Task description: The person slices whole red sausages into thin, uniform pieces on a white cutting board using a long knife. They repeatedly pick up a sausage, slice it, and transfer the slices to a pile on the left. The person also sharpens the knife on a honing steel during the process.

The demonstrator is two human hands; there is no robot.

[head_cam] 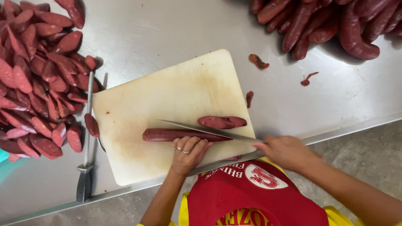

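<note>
A long dark red sausage (167, 134) lies across the pale cutting board (167, 92). My left hand (188, 154), with rings on two fingers, presses on the sausage from the near side. My right hand (287, 151) grips the handle of a long knife (205, 129), whose blade lies slanted over the sausage's right end. Two cut slices (222, 122) rest on the board just beyond the blade.
A big heap of slanted sausage slices (37, 79) fills the steel table's left side. Whole sausages (322, 25) are piled at the far right. A sharpening steel (86, 159) lies left of the board. Small scraps (258, 61) lie on the table (167, 29).
</note>
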